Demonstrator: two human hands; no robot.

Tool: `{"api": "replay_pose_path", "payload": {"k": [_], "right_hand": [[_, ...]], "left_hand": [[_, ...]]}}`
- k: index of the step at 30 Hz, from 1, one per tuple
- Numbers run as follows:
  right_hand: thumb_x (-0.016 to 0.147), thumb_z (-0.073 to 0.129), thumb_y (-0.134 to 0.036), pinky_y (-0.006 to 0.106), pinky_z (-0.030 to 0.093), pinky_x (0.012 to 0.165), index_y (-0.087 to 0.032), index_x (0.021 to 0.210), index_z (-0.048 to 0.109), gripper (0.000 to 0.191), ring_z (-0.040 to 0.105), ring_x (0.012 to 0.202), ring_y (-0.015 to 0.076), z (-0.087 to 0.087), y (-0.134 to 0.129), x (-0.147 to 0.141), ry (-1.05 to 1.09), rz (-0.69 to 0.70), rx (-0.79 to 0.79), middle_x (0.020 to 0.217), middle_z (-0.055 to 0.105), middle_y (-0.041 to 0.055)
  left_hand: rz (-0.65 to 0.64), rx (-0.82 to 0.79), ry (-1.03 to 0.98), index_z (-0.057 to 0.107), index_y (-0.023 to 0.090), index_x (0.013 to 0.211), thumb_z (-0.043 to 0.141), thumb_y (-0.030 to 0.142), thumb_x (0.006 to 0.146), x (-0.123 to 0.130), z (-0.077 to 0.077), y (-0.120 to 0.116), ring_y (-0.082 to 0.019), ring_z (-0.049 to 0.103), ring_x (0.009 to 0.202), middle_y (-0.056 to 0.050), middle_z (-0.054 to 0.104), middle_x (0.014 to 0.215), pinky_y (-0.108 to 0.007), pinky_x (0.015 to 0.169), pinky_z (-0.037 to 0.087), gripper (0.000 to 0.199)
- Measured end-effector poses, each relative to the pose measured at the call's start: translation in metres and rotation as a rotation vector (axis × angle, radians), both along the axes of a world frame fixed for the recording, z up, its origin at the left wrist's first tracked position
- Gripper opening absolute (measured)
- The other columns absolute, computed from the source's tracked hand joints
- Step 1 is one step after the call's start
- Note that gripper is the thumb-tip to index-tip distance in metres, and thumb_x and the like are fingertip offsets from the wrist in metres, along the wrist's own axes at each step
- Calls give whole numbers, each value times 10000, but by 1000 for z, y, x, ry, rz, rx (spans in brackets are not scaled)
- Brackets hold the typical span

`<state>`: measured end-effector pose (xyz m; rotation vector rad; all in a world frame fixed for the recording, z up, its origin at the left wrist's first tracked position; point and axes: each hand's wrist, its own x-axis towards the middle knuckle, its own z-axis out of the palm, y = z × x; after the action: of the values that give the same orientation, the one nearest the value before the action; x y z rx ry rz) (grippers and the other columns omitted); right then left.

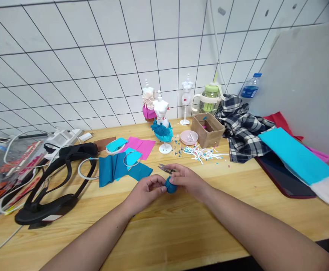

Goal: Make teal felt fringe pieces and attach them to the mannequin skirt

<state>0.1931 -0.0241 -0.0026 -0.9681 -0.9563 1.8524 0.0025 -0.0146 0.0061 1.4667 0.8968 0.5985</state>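
Above the front middle of the table, my left hand point(149, 189) pinches the left side of a small gathered piece of teal crepe paper point(170, 186). My right hand point(189, 180) closes on its right side with thumb and fingers. Metal scissor blades point(164, 169) point left just behind the right fingers; whether that hand holds them or they lie on the table I cannot tell. Beyond my hands stands a white miniature dress form point(161, 107) wearing a ruffled teal skirt point(162, 131). To the left, folded teal paper point(112, 169) lies with pink sheets point(143, 148).
White paper strips point(203, 153) lie near a pink dish point(189, 137) and a cardboard box point(208, 131). Two more dress forms stand behind. A black headset strap frame point(65, 199) and cables occupy the left. On the right are a plaid cloth point(241, 124) and bright blue paper point(296, 154).
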Motion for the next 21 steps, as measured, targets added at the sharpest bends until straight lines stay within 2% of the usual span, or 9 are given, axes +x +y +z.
{"api": "replay_pose_path", "payload": {"k": [4,7,9,11,14,16,18,19,21], "right_hand": [[620,747,-250,240,382,568,-198,1099,589,507,527,615,110,1,0,4,-1,37,-71,669,571,-48],[636,755,-271,258,420,638,-204,1126,574,526,581,725,131,2,0,5,34,2,-1,806,633,-11],[623,785,-260,268,433,673,-201,1130,563,557,591,723,131,2,1,5,12,-9,56,789,646,-12],[610,807,-249,263,434,673,-195,1110,570,556,582,679,117,2,1,5,-22,-20,96,723,638,-30],[613,817,-277,251,439,649,-193,1076,584,524,574,643,107,2,1,5,-21,-43,73,685,628,-42],[625,817,-303,249,449,649,-197,1073,582,517,582,648,107,4,0,4,20,-77,38,701,631,-40],[635,816,-318,245,454,657,-205,1077,577,516,593,666,108,5,-1,3,83,-116,19,734,633,-36],[639,815,-317,245,456,669,-209,1083,573,517,603,689,112,5,-1,2,114,-126,13,761,636,-31],[648,809,-307,249,459,691,-217,1091,568,512,616,734,123,3,-1,1,150,-131,1,801,635,-22]], "left_hand": [[-16,186,85,643,166,855,641,376,807,-2,2,1,-185,583,830,-48,659,865,-307,797,447,215],[-46,227,131,639,164,843,630,363,815,-4,2,1,-194,595,843,-55,669,878,-317,809,454,200],[-62,237,158,637,163,832,626,360,818,-4,2,1,-195,597,841,-56,672,875,-319,809,458,198],[-72,237,179,637,163,826,621,361,823,-5,2,2,-195,597,838,-56,670,869,-322,810,460,199],[-53,216,131,644,167,888,640,370,813,-5,1,2,-213,600,905,-72,667,929,-336,843,459,217],[-34,169,35,623,185,1060,684,362,782,-4,0,2,-234,591,1010,-90,657,1052,-348,895,449,335],[2,111,-24,544,213,1233,737,327,739,-2,-1,2,-242,579,1076,-99,636,1144,-355,926,439,542],[28,87,-27,520,222,1269,758,309,718,-1,-2,2,-242,582,1079,-98,634,1158,-353,924,442,606],[78,49,-1,568,217,1217,767,307,705,1,-3,2,-237,609,1015,-87,661,1103,-347,877,464,557]]}}
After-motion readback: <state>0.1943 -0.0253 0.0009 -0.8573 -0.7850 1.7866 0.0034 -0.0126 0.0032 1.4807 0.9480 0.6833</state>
